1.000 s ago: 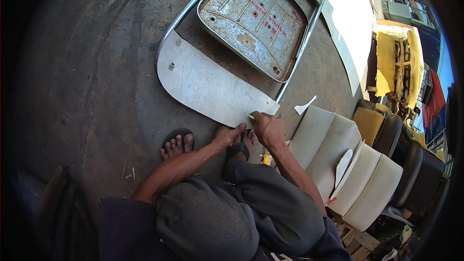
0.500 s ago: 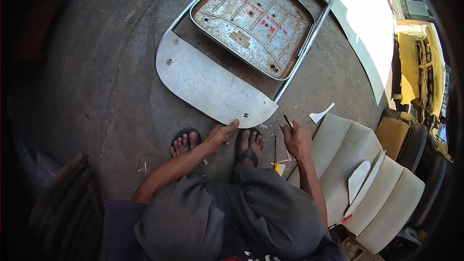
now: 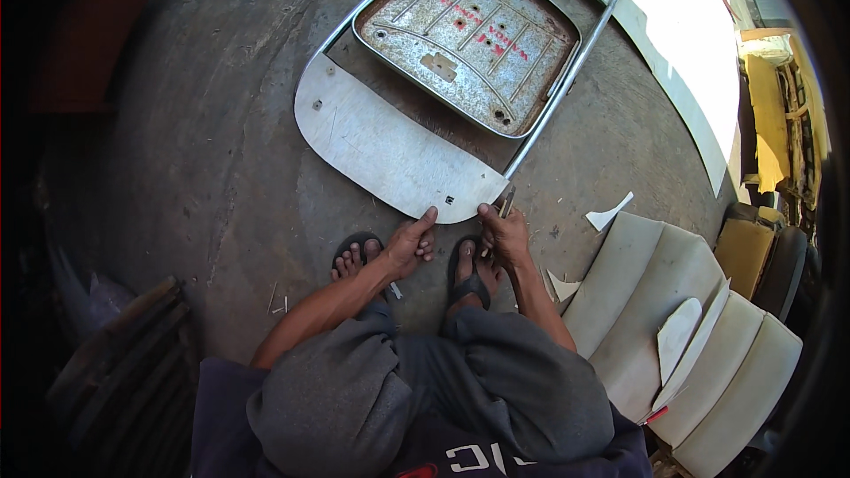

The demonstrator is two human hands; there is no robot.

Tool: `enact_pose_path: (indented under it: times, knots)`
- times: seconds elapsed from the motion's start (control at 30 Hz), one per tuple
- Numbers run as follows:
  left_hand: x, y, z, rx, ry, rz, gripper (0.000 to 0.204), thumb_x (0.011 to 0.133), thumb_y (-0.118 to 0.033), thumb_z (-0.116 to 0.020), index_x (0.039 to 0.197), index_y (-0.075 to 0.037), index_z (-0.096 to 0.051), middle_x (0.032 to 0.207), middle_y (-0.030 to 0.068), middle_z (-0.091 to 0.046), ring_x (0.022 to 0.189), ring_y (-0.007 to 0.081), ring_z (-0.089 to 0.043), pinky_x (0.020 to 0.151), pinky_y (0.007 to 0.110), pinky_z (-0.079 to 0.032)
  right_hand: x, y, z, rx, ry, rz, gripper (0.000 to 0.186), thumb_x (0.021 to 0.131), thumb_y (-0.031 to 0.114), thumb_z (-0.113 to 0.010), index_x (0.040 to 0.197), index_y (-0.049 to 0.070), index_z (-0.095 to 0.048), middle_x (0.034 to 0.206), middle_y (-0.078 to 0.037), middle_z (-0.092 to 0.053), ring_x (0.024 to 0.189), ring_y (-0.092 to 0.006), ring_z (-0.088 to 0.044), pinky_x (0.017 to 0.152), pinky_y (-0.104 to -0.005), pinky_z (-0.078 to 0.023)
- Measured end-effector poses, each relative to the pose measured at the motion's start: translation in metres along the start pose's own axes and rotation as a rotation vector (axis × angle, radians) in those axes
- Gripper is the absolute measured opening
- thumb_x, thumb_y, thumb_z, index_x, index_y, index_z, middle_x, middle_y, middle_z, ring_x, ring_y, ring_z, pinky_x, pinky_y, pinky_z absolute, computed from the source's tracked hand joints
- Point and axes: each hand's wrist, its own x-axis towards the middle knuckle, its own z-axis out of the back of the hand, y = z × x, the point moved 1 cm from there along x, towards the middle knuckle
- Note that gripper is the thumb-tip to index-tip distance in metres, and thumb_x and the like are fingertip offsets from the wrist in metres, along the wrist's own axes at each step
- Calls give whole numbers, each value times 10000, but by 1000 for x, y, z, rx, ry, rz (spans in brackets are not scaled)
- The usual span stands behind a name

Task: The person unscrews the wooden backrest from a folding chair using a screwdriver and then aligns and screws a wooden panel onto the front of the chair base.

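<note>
A metal chair frame lies flat on the concrete floor, with a rusty seat pan point(image 3: 467, 40), a chrome tube point(image 3: 567, 75) and a pale curved backrest plate point(image 3: 390, 146). My left hand point(image 3: 409, 246) rests at the plate's near edge, thumb touching it. My right hand point(image 3: 505, 232) grips a thin dark hand tool point(image 3: 505, 204) whose tip points up at the plate's right corner beside the tube. My feet in black sandals point(image 3: 467, 270) stand just below both hands.
Cream padded cushions point(image 3: 673, 327) lie to the right with white offcuts point(image 3: 609, 212) around them. A pale strip point(image 3: 682, 88) runs along the far right. Yellow furniture point(image 3: 768, 115) stands at the right edge. Dark planks point(image 3: 124, 345) sit at lower left.
My right hand has come back from the right with the tool and now sits at the plate's corner. My left hand has moved up to the plate's edge.
</note>
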Motion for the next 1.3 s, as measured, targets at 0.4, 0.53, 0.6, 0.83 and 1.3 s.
enact_pose_path:
  times: [0.4,0.53,0.6,0.83,1.3]
  knots:
    - [-37,-50,-5,628,-123,-413,239,1026,-30,-455,1240,29,-544,1153,151,-648,999,205,-676,834,302,-543,1,11,3,-104,-26,5,282,927,221,-778,1027,34,-592,593,44,-483,418,-65,-403,380,-261,-316]
    - [-29,-69,-32,789,-107,-659,246,1026,-68,-560,1245,43,-547,1087,167,-664,1057,224,-686,856,341,-549,2,8,3,-127,-34,6,295,927,237,-779,1045,25,-610,599,44,-492,424,-66,-408,386,-261,-318]
    - [-23,-72,-41,959,-104,-742,195,995,-72,-609,1170,14,-602,1011,167,-690,990,248,-708,797,338,-557,3,7,5,-149,-34,6,294,923,247,-783,1029,27,-619,604,41,-501,432,-65,-414,391,-261,-319]
    - [6,-74,-41,1128,-72,-1002,90,896,-62,-687,955,-32,-747,878,137,-692,801,315,-663,708,396,-520,5,7,11,-243,-45,5,337,894,313,-795,999,18,-673,648,29,-551,514,-74,-484,452,-275,-367]
    - [24,-102,-41,1434,-15,-731,115,885,-96,-681,957,-34,-747,882,144,-710,836,327,-682,782,418,-526,-2,17,5,-259,-31,27,422,868,356,-814,1068,-1,-710,822,-21,-695,711,-108,-606,624,-298,-483]
